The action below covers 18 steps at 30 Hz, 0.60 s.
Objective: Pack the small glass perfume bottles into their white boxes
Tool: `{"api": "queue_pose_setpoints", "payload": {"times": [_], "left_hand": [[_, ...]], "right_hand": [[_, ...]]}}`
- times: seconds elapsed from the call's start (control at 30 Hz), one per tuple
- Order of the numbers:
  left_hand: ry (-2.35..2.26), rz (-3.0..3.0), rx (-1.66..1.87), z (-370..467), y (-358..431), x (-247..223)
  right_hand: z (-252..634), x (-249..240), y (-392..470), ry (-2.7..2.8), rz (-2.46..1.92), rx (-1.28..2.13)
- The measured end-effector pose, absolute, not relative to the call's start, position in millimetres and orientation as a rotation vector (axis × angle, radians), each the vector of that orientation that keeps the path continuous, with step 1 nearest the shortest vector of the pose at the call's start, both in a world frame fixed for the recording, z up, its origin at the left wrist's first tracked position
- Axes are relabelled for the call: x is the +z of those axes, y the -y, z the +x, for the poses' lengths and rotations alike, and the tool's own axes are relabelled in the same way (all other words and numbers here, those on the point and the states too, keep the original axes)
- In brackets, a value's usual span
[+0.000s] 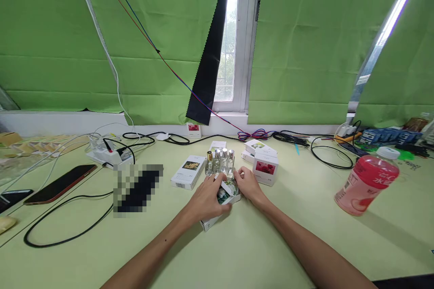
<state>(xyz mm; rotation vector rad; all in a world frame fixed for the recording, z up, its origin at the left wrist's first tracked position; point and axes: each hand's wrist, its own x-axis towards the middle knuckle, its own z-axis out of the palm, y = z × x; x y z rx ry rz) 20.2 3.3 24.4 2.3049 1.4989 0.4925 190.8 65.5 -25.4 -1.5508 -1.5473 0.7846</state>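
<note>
A small round container (233, 186) with a clear, shiny rim and a green-and-white pattern sits in front of me, with a white flat box (210, 223) partly under it. My left hand (208, 196) curves round its left side, thumb at the near edge and fingertips at the far edge. At its right edge, my right hand (249, 185) has its fingers curled together; what lies between them is hidden. Just beyond my fingers stand several small glass bottles (224, 162) in a row, the leftmost with a gold cap and the others with silver caps.
White picture boxes lie left (189, 171) and right (266, 167) of the bottles. A pink drink bottle (366, 184) stands at right. Phones (61, 184), a power strip (110, 153) and a looping black cable (68, 199) occupy the left. Bundled cables (290, 137) run along the back.
</note>
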Motion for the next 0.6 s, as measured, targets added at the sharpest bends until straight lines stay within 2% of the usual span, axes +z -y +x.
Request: {"api": "queue_pose_setpoints", "payload": {"times": [0.6], "left_hand": [[-1.532, 2.304, 0.572, 21.0, -4.7, 18.7]], "right_hand": [[190.6, -20.2, -63.9, 1.591, -1.641, 0.648]]}}
